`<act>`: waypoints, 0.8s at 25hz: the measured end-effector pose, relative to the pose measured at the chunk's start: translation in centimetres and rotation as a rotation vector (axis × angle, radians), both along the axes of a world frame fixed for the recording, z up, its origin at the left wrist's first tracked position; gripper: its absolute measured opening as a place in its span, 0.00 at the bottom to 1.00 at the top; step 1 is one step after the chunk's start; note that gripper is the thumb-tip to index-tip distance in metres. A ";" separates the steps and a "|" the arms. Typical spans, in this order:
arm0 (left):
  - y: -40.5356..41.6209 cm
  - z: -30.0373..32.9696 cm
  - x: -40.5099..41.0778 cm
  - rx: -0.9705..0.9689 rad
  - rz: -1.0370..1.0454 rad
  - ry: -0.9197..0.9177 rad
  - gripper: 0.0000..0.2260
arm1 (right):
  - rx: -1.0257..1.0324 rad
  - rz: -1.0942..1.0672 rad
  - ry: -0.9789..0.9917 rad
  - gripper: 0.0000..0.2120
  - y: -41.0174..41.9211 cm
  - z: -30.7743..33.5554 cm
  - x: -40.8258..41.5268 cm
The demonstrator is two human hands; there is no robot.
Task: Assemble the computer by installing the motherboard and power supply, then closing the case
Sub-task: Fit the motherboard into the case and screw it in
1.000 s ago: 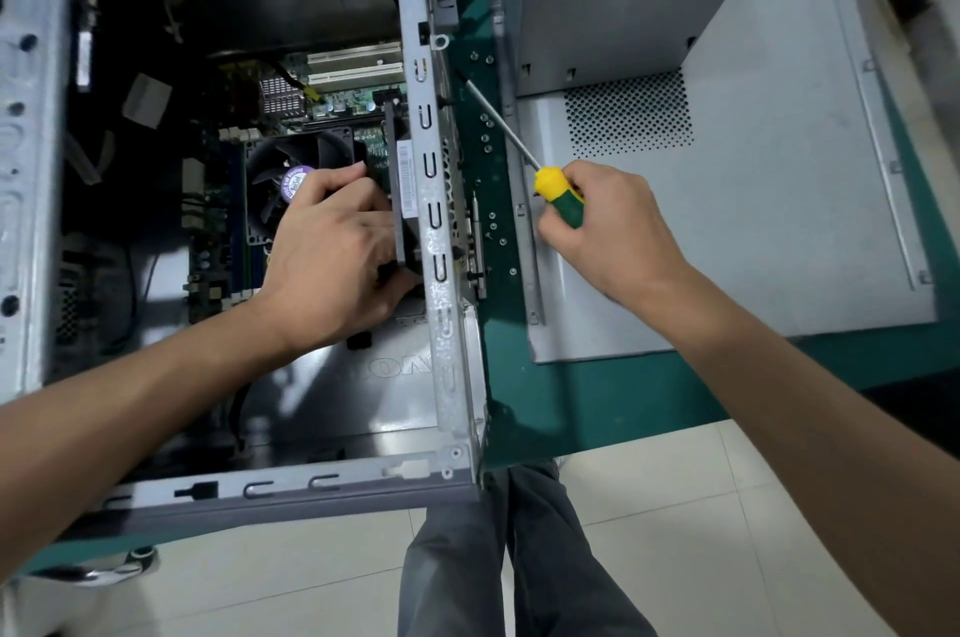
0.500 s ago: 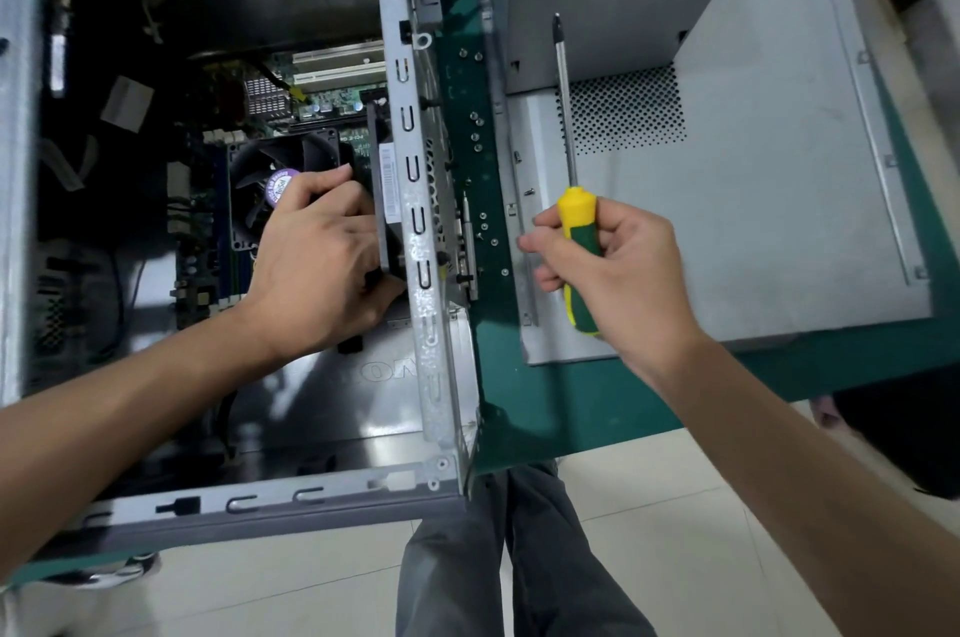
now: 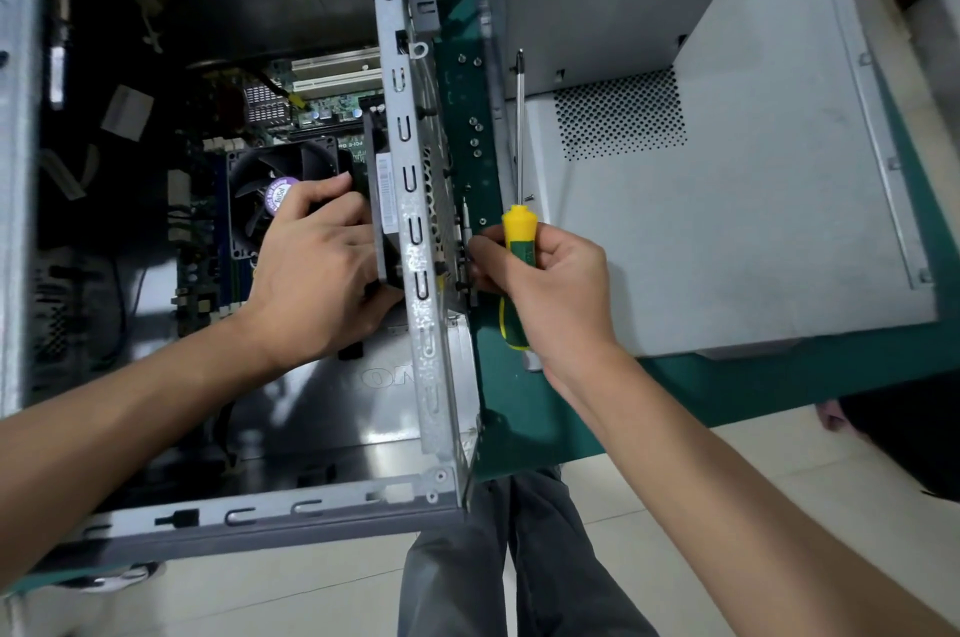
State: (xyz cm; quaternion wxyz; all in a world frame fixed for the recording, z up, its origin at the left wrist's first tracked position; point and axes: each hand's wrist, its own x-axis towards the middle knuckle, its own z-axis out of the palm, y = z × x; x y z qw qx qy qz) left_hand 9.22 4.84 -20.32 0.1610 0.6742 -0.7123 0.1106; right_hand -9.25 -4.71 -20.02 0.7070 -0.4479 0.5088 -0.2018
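Right hand gripped the screwdriver, shaft pointing 12 o'clock, case wall at its 9. Left hand held the rear fan inside, closer to the motherboard.

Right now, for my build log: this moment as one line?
left hand: grips black part inside case | right hand: holds screwdriver, tip away | side panel: off

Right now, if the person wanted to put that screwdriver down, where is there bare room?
The flat grey side panel is bare below its perforated vent patch. The green mat strip by the open grey metal case is narrow. Inside, around the black fan, it is crowded.
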 end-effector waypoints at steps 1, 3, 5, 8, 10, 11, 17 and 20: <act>0.0 0.0 0.0 -0.006 -0.001 0.000 0.21 | -0.007 -0.005 0.011 0.03 0.2 -0.1 0.2; -0.1 -0.1 0.0 -0.020 -0.005 -0.002 0.21 | -0.054 -0.014 0.033 0.03 0.7 -0.2 0.6; -0.1 -0.2 0.0 -0.035 -0.019 -0.006 0.20 | -0.114 -0.006 0.053 0.04 1.0 -0.4 0.8; -0.1 -0.4 0.0 -0.058 -0.041 -0.011 0.17 | -0.144 0.004 0.073 0.05 1.5 -0.6 1.1; -0.1 -0.4 0.1 -0.070 -0.046 -0.007 0.16 | -0.166 -0.014 0.098 0.06 1.8 -0.7 1.5; 0.0 -0.5 0.2 -0.073 -0.047 -0.004 0.16 | -0.171 -0.023 0.105 0.07 2.0 -0.8 1.7; 0.0 -0.5 0.2 -0.081 -0.064 -0.002 0.12 | -0.077 -0.026 0.098 0.08 1.9 -0.8 1.9; 0.0 -0.5 0.2 -0.071 -0.052 -0.002 0.15 | -0.005 -0.038 0.099 0.09 2.0 -0.5 1.8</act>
